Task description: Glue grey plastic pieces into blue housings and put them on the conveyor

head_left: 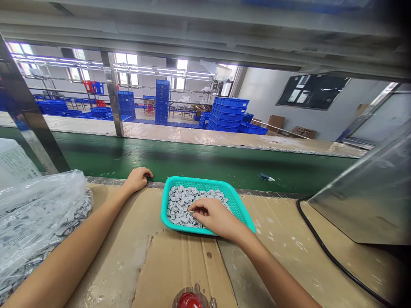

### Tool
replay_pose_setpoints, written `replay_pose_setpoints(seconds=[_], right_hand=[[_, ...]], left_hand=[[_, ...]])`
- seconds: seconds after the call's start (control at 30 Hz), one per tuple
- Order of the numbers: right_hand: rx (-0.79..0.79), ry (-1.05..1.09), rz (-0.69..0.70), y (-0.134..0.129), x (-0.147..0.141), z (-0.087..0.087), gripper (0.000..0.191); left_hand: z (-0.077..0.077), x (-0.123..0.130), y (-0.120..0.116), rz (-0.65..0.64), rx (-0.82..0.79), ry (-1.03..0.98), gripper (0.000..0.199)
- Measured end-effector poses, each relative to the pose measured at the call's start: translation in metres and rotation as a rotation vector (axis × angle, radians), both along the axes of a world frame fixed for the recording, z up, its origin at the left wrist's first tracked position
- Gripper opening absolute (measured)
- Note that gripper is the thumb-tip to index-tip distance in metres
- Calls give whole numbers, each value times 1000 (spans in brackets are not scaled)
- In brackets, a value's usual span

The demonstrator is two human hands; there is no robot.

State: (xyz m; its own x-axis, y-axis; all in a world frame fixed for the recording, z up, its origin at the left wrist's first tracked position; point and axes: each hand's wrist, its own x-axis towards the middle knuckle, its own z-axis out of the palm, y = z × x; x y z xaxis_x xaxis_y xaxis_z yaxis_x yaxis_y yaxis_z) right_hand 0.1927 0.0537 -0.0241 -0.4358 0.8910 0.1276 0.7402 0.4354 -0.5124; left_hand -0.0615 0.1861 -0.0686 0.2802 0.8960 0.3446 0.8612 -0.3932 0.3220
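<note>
A turquoise plastic basket (239,209) stands on the cardboard-covered bench, holding a heap of small grey plastic parts (181,205). My right hand (213,216) reaches into it from the right, thumb and forefinger pinched at the heap's surface on a small grey part, largely hidden by the fingers. To the left of the basket, my left hand (137,179) rests at the bench's far edge beside the green belt. Its fingers are loosely bent, with nothing seen in them.
A clear plastic bag (48,209) of similar grey parts lies at left. Beyond the bench runs a green conveyor belt (208,164) with a small dark-and-white item (266,177) on it. A metal panel (369,192) and black cable (324,252) stand at right; a red round object (189,300) is nearest me.
</note>
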Motion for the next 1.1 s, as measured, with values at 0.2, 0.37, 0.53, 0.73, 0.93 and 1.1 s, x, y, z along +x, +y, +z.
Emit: replay_pose_setpoints(seconds=[0.2, 0.37, 0.53, 0.73, 0.93, 1.1], right_hand=[[-2, 5, -1, 1, 0, 0, 23], [-16, 8, -5, 0, 0, 1, 22], [-12, -1, -6, 0, 0, 1, 23], [-4, -9, -3, -1, 1, 1, 23], [46, -31, 21, -1, 0, 1, 23], [50, -35, 24, 0, 0, 1, 23]], left_hand=[[0, 0, 0, 11, 0, -5, 40], [0, 0, 0, 8, -1, -3, 40], [-1, 0, 1, 5, -2, -8, 40], [0, 0, 1, -3, -2, -5, 41], [0, 0, 0, -13, 7, 5, 41], [-1, -1, 2, -12, 14, 12, 42]])
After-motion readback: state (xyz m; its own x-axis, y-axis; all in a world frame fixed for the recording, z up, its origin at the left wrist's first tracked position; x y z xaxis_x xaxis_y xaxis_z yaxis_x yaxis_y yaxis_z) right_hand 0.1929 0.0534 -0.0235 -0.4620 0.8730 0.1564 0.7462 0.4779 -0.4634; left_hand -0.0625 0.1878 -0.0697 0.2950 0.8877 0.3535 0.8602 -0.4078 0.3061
